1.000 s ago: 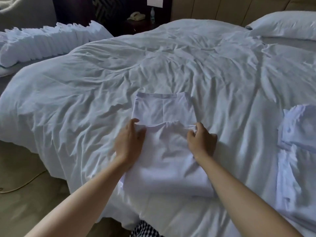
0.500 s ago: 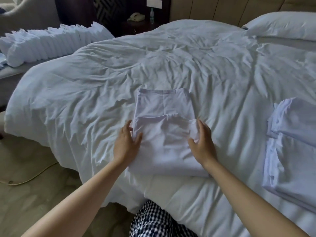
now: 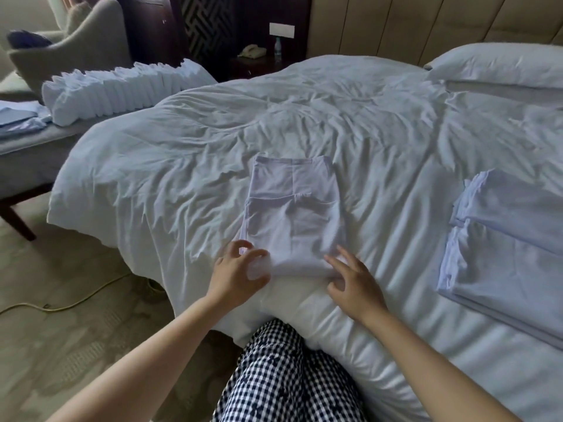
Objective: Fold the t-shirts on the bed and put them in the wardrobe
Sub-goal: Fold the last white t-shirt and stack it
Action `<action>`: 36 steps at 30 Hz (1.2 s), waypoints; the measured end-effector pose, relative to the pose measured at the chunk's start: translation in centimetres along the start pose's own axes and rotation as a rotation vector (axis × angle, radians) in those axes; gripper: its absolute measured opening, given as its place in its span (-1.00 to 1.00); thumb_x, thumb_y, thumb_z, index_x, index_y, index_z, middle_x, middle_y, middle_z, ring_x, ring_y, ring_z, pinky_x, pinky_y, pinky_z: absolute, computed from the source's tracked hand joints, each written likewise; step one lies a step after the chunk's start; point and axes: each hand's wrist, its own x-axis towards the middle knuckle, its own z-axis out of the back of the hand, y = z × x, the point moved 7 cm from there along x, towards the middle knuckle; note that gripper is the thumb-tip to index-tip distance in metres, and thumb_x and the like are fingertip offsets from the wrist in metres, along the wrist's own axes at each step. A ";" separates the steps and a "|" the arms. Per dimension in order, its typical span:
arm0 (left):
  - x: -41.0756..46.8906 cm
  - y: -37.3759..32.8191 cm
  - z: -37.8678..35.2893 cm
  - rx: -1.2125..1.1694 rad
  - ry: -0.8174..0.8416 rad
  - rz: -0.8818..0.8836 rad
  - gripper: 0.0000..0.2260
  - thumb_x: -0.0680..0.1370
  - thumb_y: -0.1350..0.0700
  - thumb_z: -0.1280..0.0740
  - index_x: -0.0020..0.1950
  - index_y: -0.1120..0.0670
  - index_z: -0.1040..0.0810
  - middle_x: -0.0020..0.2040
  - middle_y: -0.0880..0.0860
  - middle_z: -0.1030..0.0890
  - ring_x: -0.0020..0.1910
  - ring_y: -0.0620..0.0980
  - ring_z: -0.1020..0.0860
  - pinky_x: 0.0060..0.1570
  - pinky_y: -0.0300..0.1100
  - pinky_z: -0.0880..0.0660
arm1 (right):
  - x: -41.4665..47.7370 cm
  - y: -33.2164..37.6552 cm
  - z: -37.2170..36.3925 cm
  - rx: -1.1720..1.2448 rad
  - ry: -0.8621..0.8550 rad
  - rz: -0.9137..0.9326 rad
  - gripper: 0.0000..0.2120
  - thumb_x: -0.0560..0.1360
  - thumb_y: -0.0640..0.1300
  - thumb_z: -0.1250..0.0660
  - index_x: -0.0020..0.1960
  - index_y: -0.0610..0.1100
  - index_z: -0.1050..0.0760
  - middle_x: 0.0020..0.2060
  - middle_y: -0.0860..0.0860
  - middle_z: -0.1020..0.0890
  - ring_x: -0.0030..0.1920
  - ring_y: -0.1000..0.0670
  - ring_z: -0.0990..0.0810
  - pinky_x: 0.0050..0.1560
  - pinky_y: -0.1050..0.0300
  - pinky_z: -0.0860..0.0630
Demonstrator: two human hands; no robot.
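Fingers [image 3: 334, 262] bent, left hand [image 3: 238, 274] and right hand [image 3: 355, 287] touch t-shirt [image 3: 292, 214] corners.

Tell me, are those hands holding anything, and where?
Nothing is clearly held. Left hand curls at the folded t-shirt's near-left corner, blurred; right hand just touches its near-right corner with spread fingers.

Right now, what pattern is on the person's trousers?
The trousers are a dark-and-white gingham check, best seen in the head view.
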 end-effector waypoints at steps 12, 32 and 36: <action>0.1 -2.3 -0.5 0.241 0.101 0.030 -0.59 0.52 0.16 -0.30 0.37 -0.05 -0.48 0.28 0.04 -0.38 0.23 0.08 -0.44 0.06 -0.09 -0.47 | 1.7 1.0 2.3 -0.384 0.224 -0.068 -0.51 0.60 -0.25 -0.06 0.46 0.11 -0.36 0.41 0.03 -0.44 0.37 -0.07 -0.43 0.29 0.11 -0.37; -4.2 -6.2 9.5 -0.466 -0.362 0.114 -0.84 0.39 -0.06 -0.42 -0.20 -0.06 -0.48 -0.24 -0.13 -0.53 -0.25 -0.15 -0.47 -0.29 -0.31 -0.36 | -5.0 2.4 12.8 0.442 -0.378 -0.053 -0.89 0.56 -0.15 -0.30 -0.11 -0.17 -0.52 -0.26 -0.06 -0.58 -0.20 -0.04 -0.51 -0.27 0.29 -0.35; -4.0 -6.5 9.5 -0.527 -0.381 0.169 -0.88 0.50 0.05 -0.44 -0.11 0.05 -0.54 -0.22 -0.11 -0.53 -0.25 -0.21 -0.46 -0.33 -0.46 -0.34 | -4.8 2.2 13.3 0.547 -0.500 -0.089 -0.91 0.56 -0.17 -0.33 -0.06 -0.20 -0.51 -0.21 -0.07 -0.58 -0.18 -0.01 -0.51 -0.27 0.45 -0.35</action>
